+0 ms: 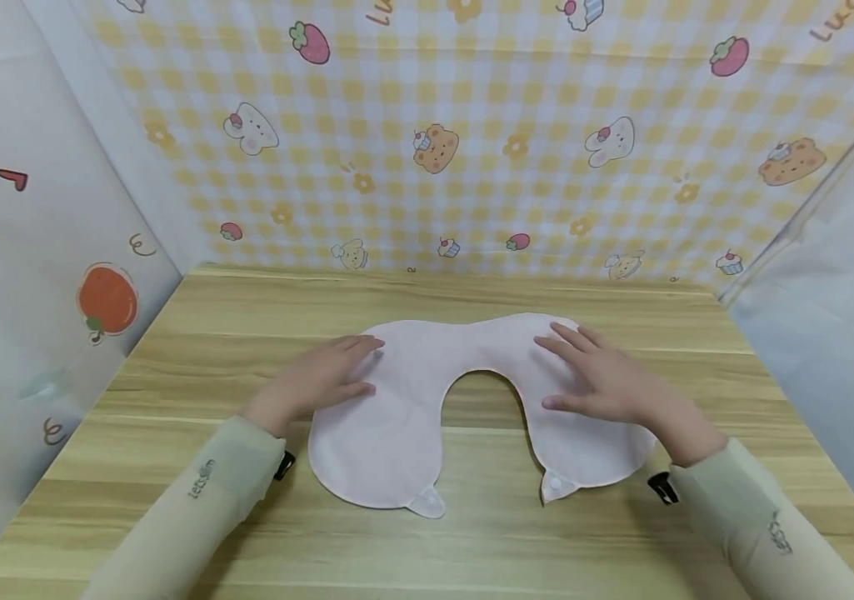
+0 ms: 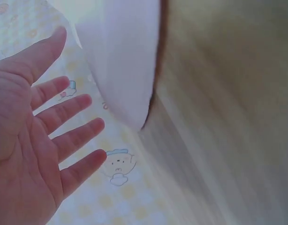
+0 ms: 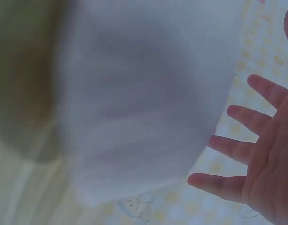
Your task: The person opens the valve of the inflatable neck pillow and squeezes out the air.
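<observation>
We have the pink bib [image 1: 397, 417] spread flat — left hand [image 1: 317, 379] and right hand [image 1: 606, 379] rest wide-fingered on it; snap tabs below remain unfastened.

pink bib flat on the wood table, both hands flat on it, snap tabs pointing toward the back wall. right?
Not quite. The snap tabs point toward the person, at the near edge, not the back wall; the head view shows it. The rest holds: the pink bib lies flat on the wood table, with the left hand and right hand flat on it.
</observation>
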The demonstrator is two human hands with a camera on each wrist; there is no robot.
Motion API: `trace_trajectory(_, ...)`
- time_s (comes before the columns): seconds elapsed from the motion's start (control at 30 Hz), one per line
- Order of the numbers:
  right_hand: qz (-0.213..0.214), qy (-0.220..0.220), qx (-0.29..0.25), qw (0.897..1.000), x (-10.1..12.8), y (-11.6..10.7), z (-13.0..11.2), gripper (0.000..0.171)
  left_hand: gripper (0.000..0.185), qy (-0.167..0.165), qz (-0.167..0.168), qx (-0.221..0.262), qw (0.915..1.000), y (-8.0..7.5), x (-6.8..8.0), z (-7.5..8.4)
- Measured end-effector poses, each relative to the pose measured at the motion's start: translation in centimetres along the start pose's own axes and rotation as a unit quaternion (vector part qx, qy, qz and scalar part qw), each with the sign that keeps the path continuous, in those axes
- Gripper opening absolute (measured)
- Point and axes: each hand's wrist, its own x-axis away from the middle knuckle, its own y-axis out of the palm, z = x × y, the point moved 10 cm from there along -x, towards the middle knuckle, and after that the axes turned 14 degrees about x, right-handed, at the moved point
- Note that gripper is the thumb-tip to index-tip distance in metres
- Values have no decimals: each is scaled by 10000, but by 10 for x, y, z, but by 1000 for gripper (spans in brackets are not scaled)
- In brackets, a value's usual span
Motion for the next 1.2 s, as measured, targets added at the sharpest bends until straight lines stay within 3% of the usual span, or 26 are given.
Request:
trace_trajectory(0.2,85,-27,-288,9995,21,18,10,91,70,-127,-185,52,9997,7,-15,-4)
trace_trajectory(0.43,-101,-86,-671,9977,26,37,12,97,77,-437,-483,164,9977,13,-14,-15)
trace_trajectory(0.77,-368,-225,-382,9983,24,56,11,97,74,-449,-597,316,9967,13,-15,-20)
trace_trajectory(1.2,4,-446,-176,9988,21,55,5,79,77,-599,-658,316,9955,14,-16,-23)
